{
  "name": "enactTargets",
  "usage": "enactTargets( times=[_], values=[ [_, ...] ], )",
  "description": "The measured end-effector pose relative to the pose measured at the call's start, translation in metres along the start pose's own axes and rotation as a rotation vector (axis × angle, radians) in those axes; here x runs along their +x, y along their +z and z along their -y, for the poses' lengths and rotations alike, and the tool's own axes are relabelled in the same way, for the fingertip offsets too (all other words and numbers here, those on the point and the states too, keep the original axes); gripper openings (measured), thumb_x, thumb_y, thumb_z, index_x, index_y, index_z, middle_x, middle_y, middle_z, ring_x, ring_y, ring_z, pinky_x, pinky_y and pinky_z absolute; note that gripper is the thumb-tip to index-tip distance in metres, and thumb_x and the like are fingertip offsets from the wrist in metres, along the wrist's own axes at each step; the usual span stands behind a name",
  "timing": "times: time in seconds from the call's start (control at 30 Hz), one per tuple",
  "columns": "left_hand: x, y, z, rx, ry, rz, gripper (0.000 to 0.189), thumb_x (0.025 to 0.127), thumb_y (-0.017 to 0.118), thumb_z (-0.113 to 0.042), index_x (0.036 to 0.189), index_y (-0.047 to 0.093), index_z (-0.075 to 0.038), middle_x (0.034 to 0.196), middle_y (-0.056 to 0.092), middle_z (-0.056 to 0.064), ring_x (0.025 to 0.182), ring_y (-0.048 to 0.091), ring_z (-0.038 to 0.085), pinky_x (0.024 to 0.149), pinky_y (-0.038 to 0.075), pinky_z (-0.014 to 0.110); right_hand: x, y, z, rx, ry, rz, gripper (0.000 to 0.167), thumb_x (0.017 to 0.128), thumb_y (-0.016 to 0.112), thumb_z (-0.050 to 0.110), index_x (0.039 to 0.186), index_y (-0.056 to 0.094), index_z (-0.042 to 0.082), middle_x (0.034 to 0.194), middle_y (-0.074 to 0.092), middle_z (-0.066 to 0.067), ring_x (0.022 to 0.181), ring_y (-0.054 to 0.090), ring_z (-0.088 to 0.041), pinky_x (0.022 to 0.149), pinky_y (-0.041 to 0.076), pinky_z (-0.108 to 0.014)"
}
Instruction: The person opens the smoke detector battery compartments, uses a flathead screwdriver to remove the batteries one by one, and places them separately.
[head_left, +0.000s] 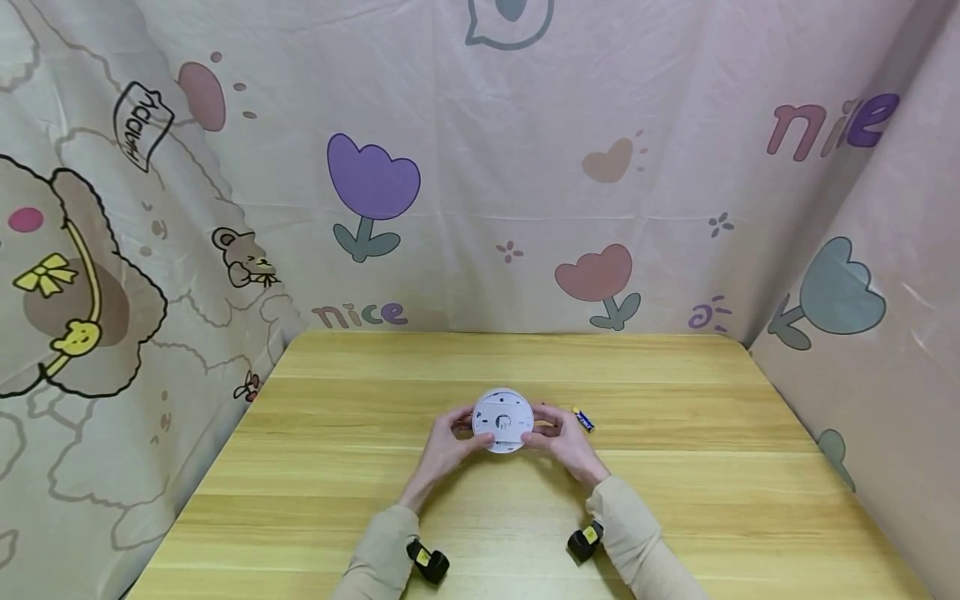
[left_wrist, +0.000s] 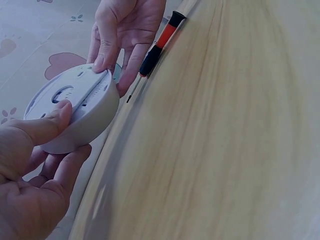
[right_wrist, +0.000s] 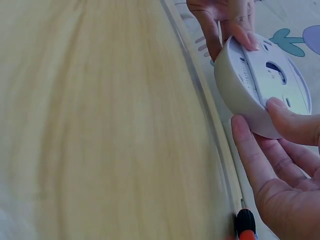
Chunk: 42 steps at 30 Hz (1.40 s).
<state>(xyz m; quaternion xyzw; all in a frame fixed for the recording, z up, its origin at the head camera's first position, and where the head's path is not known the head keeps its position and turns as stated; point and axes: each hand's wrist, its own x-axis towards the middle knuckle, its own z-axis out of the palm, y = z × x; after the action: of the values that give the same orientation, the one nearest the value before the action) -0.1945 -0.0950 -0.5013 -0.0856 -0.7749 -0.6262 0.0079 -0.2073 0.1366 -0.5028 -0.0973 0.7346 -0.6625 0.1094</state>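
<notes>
A round white smoke detector (head_left: pixel 512 409) is held up above the table with its back plate facing me. That plate has slots and a central opening, seen closer in the left wrist view on the smoke detector (left_wrist: pixel 95 120). My left hand (head_left: pixel 447 446) grips its left side, thumb on the back plate and fingers underneath. On the opposite side my right hand (head_left: pixel 570 447) pinches the rim the same way, thumb on the plate. The detector's front side is hidden.
A red-and-black screwdriver (left_wrist: pixel 164 39) lies on the wooden table (head_left: pixel 315 467) beyond the right hand. A small blue-and-yellow battery (head_left: pixel 583 420) lies just right of that hand. Patterned curtains (head_left: pixel 465 275) hang along the table's back and sides.
</notes>
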Motion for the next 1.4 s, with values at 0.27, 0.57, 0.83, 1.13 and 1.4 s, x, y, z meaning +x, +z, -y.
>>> enactTargets(
  times=[0.27, 0.57, 0.83, 1.13, 1.4],
  values=[
    [-0.001, 0.002, 0.003, 0.007, 0.009, -0.03, 0.052, 0.08, 0.082, -0.005, 0.126, 0.06, 0.007, 0.113, 0.067, 0.024, 0.098, 0.067, 0.026, 0.084, 0.056, 0.02, -0.001, 0.001, 0.0, 0.132, 0.006, 0.07, 0.058, 0.095, 0.063, 0.0, 0.148, 0.041, -0.007, 0.129, 0.059, -0.03, 0.097, 0.071, -0.018, 0.093, 0.062, -0.038],
    [-0.001, 0.003, 0.004, -0.021, 0.048, -0.043, 0.05, 0.08, 0.08, 0.0, 0.125, 0.059, 0.005, 0.115, 0.063, 0.026, 0.093, 0.067, 0.023, 0.078, 0.056, 0.016, -0.001, 0.004, 0.002, 0.231, 0.02, 0.11, 0.056, 0.106, 0.05, 0.023, 0.149, 0.036, -0.01, 0.131, 0.06, -0.026, 0.093, 0.073, -0.016, 0.097, 0.06, -0.043],
    [0.0, 0.001, 0.004, -0.081, 0.033, -0.046, 0.051, 0.08, 0.077, 0.006, 0.129, 0.062, 0.003, 0.117, 0.065, 0.025, 0.107, 0.067, 0.04, 0.097, 0.059, 0.042, 0.0, 0.003, 0.0, 0.233, 0.038, 0.08, 0.054, 0.105, 0.055, 0.024, 0.143, 0.043, -0.012, 0.123, 0.063, -0.018, 0.091, 0.072, -0.017, 0.099, 0.059, -0.044],
    [-0.001, -0.005, 0.002, -0.108, -0.026, 0.105, 0.057, 0.093, 0.064, 0.0, 0.148, 0.048, -0.003, 0.145, 0.055, 0.025, 0.133, 0.054, 0.038, 0.11, 0.051, 0.039, -0.002, 0.0, -0.001, 0.254, 0.047, 0.051, 0.049, 0.101, 0.06, 0.015, 0.141, 0.046, -0.009, 0.129, 0.054, -0.015, 0.104, 0.067, -0.017, 0.102, 0.058, -0.039],
    [0.001, -0.008, 0.0, -0.208, -0.116, 0.234, 0.064, 0.102, 0.056, -0.022, 0.158, 0.029, -0.007, 0.15, 0.044, 0.031, 0.103, 0.059, 0.019, 0.083, 0.056, 0.021, -0.002, -0.001, 0.001, 0.255, 0.046, 0.045, 0.05, 0.097, 0.065, 0.011, 0.14, 0.048, -0.008, 0.133, 0.053, -0.016, 0.108, 0.065, -0.017, 0.103, 0.057, -0.038]
  ],
)
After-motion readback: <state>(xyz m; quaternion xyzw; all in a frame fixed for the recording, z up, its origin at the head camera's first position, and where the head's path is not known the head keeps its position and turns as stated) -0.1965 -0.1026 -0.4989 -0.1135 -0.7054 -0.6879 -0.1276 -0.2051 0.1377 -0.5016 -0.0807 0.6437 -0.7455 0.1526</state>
